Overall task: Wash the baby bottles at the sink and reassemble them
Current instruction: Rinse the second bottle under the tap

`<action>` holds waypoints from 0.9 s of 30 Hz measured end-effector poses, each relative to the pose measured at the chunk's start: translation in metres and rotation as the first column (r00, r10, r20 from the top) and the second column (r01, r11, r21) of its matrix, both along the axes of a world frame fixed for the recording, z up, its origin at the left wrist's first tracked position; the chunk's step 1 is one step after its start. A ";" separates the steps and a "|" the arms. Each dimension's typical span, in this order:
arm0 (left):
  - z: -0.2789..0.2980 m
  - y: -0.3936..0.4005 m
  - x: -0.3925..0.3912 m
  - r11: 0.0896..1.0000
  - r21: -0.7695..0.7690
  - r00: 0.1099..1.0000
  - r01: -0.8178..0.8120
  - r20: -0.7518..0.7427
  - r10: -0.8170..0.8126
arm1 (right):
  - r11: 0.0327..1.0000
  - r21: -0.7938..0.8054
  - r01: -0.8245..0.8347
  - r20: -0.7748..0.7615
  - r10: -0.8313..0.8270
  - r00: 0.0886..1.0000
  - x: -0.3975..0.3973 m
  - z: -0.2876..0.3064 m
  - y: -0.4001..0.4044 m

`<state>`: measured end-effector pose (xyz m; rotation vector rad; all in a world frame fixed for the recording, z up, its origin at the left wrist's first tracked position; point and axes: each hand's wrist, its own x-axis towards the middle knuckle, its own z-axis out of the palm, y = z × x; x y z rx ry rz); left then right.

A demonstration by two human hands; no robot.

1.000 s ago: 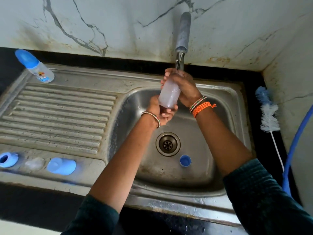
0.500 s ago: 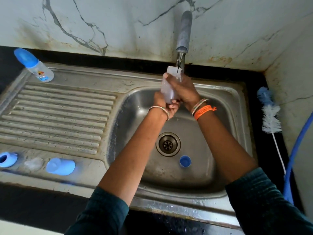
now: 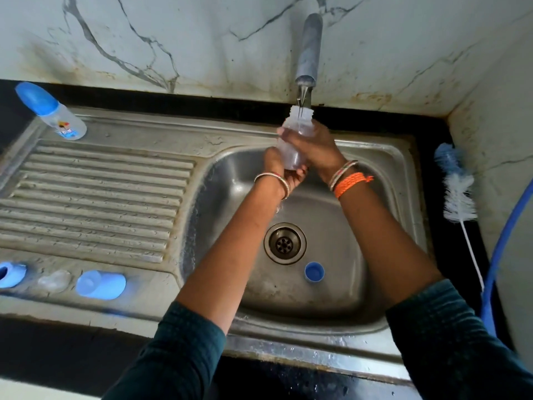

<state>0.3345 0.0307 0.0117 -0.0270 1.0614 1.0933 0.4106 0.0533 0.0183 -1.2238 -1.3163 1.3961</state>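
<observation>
Two hands share one clear bottle body over the basin, its open mouth directly under the tap with a thin stream running into it. Left grip: fingers curled up under the base, cupping it. Right grip: fingers wrapped around the upper body just below the threaded neck.

Hazards, as judged:
1. Wet, smooth plastic held high above steel; a loosened hold likely drops it into the sink, where it would need rinsing again.
2. Bottle tilted under the stream; once full it may overflow down the wrists toward the dark sleeves.
3. Small blue cap lies loose in the basin just beside the drain; running water could push it onto the grate, slow the draining and dirty the cap.

Surface, near to far:
- Dark counter edge in front, wet along the sink's front rim.
- Front ledge, left: blue ring, clear teat, blue cover, lying in a row, apart from one another.
- Ribbed steel drainboard, worn and stained.
- Far left corner: a second bottle, assembled, blue cover on, lying on its side.
- Right side: bottle brush leaning at the wall, a blue hose beside it.

Room: marble-veined wall panels, rust-marked along the lower edge.
</observation>
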 end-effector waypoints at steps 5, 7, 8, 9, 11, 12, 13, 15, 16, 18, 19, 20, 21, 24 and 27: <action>-0.012 -0.004 0.016 0.966 0.212 0.589 -0.147 -0.766 0.258 | 0.943 0.004 0.333 0.219 -0.326 0.920 -0.026 -0.008 0.005; -0.008 -0.008 0.017 0.958 0.257 0.662 -0.130 -0.697 0.277 | 0.945 0.022 0.327 0.224 -0.324 0.919 -0.022 -0.009 0.010; -0.005 -0.008 0.018 0.965 0.229 0.781 -0.127 -0.577 0.239 | 0.946 0.039 0.321 0.226 -0.321 0.920 -0.018 -0.010 0.012; -0.002 -0.008 0.016 0.974 0.197 0.892 -0.116 -0.411 0.190 | 0.947 0.026 0.321 0.219 -0.319 0.922 -0.014 -0.010 0.013; 0.003 -0.009 0.011 0.984 0.145 0.979 -0.099 -0.162 0.122 | 0.947 -0.053 0.317 0.158 -0.305 0.939 -0.009 -0.013 0.014; 0.004 -0.009 0.007 0.990 0.114 0.988 -0.085 -0.120 0.099 | 0.948 -0.062 0.313 0.144 -0.302 0.942 -0.008 -0.015 0.012; 0.003 -0.009 0.003 0.994 0.080 0.993 -0.071 -0.089 0.079 | 0.950 -0.021 0.311 0.164 -0.304 0.939 -0.009 -0.017 0.008; 0.000 -0.011 -0.002 0.998 0.039 0.997 -0.050 -0.063 0.053 | 0.946 0.104 0.306 0.175 -0.320 0.931 -0.012 -0.021 -0.002; -0.003 -0.014 -0.003 0.998 0.028 0.996 -0.051 -0.066 0.053 | 0.943 0.150 0.297 0.149 -0.318 0.936 -0.013 -0.023 -0.005; -0.011 -0.020 -0.007 0.998 0.035 0.996 -0.057 -0.061 0.059 | 0.945 0.197 0.261 0.112 -0.286 0.952 -0.013 -0.021 -0.008; -0.017 -0.024 -0.009 0.997 0.038 0.997 -0.071 -0.040 0.072 | 0.951 0.200 0.237 0.114 -0.263 0.958 -0.012 -0.021 -0.008; -0.024 -0.029 -0.012 0.996 0.039 0.997 -0.076 -0.020 0.077 | 0.959 0.187 0.215 0.124 -0.240 0.963 -0.009 -0.021 -0.008; -0.030 -0.033 -0.016 0.997 0.041 0.998 -0.062 -0.007 0.062 | 0.968 0.158 0.193 0.143 -0.216 0.966 -0.005 -0.021 -0.008; -0.048 -0.042 -0.028 0.999 0.048 0.998 -0.025 0.057 0.022 | 0.988 0.082 0.128 0.223 -0.143 0.964 0.009 -0.025 -0.014; -0.059 -0.043 -0.032 0.996 0.006 0.985 -0.088 0.151 0.086 | 0.990 0.134 0.042 0.385 -0.091 0.918 0.016 -0.026 -0.024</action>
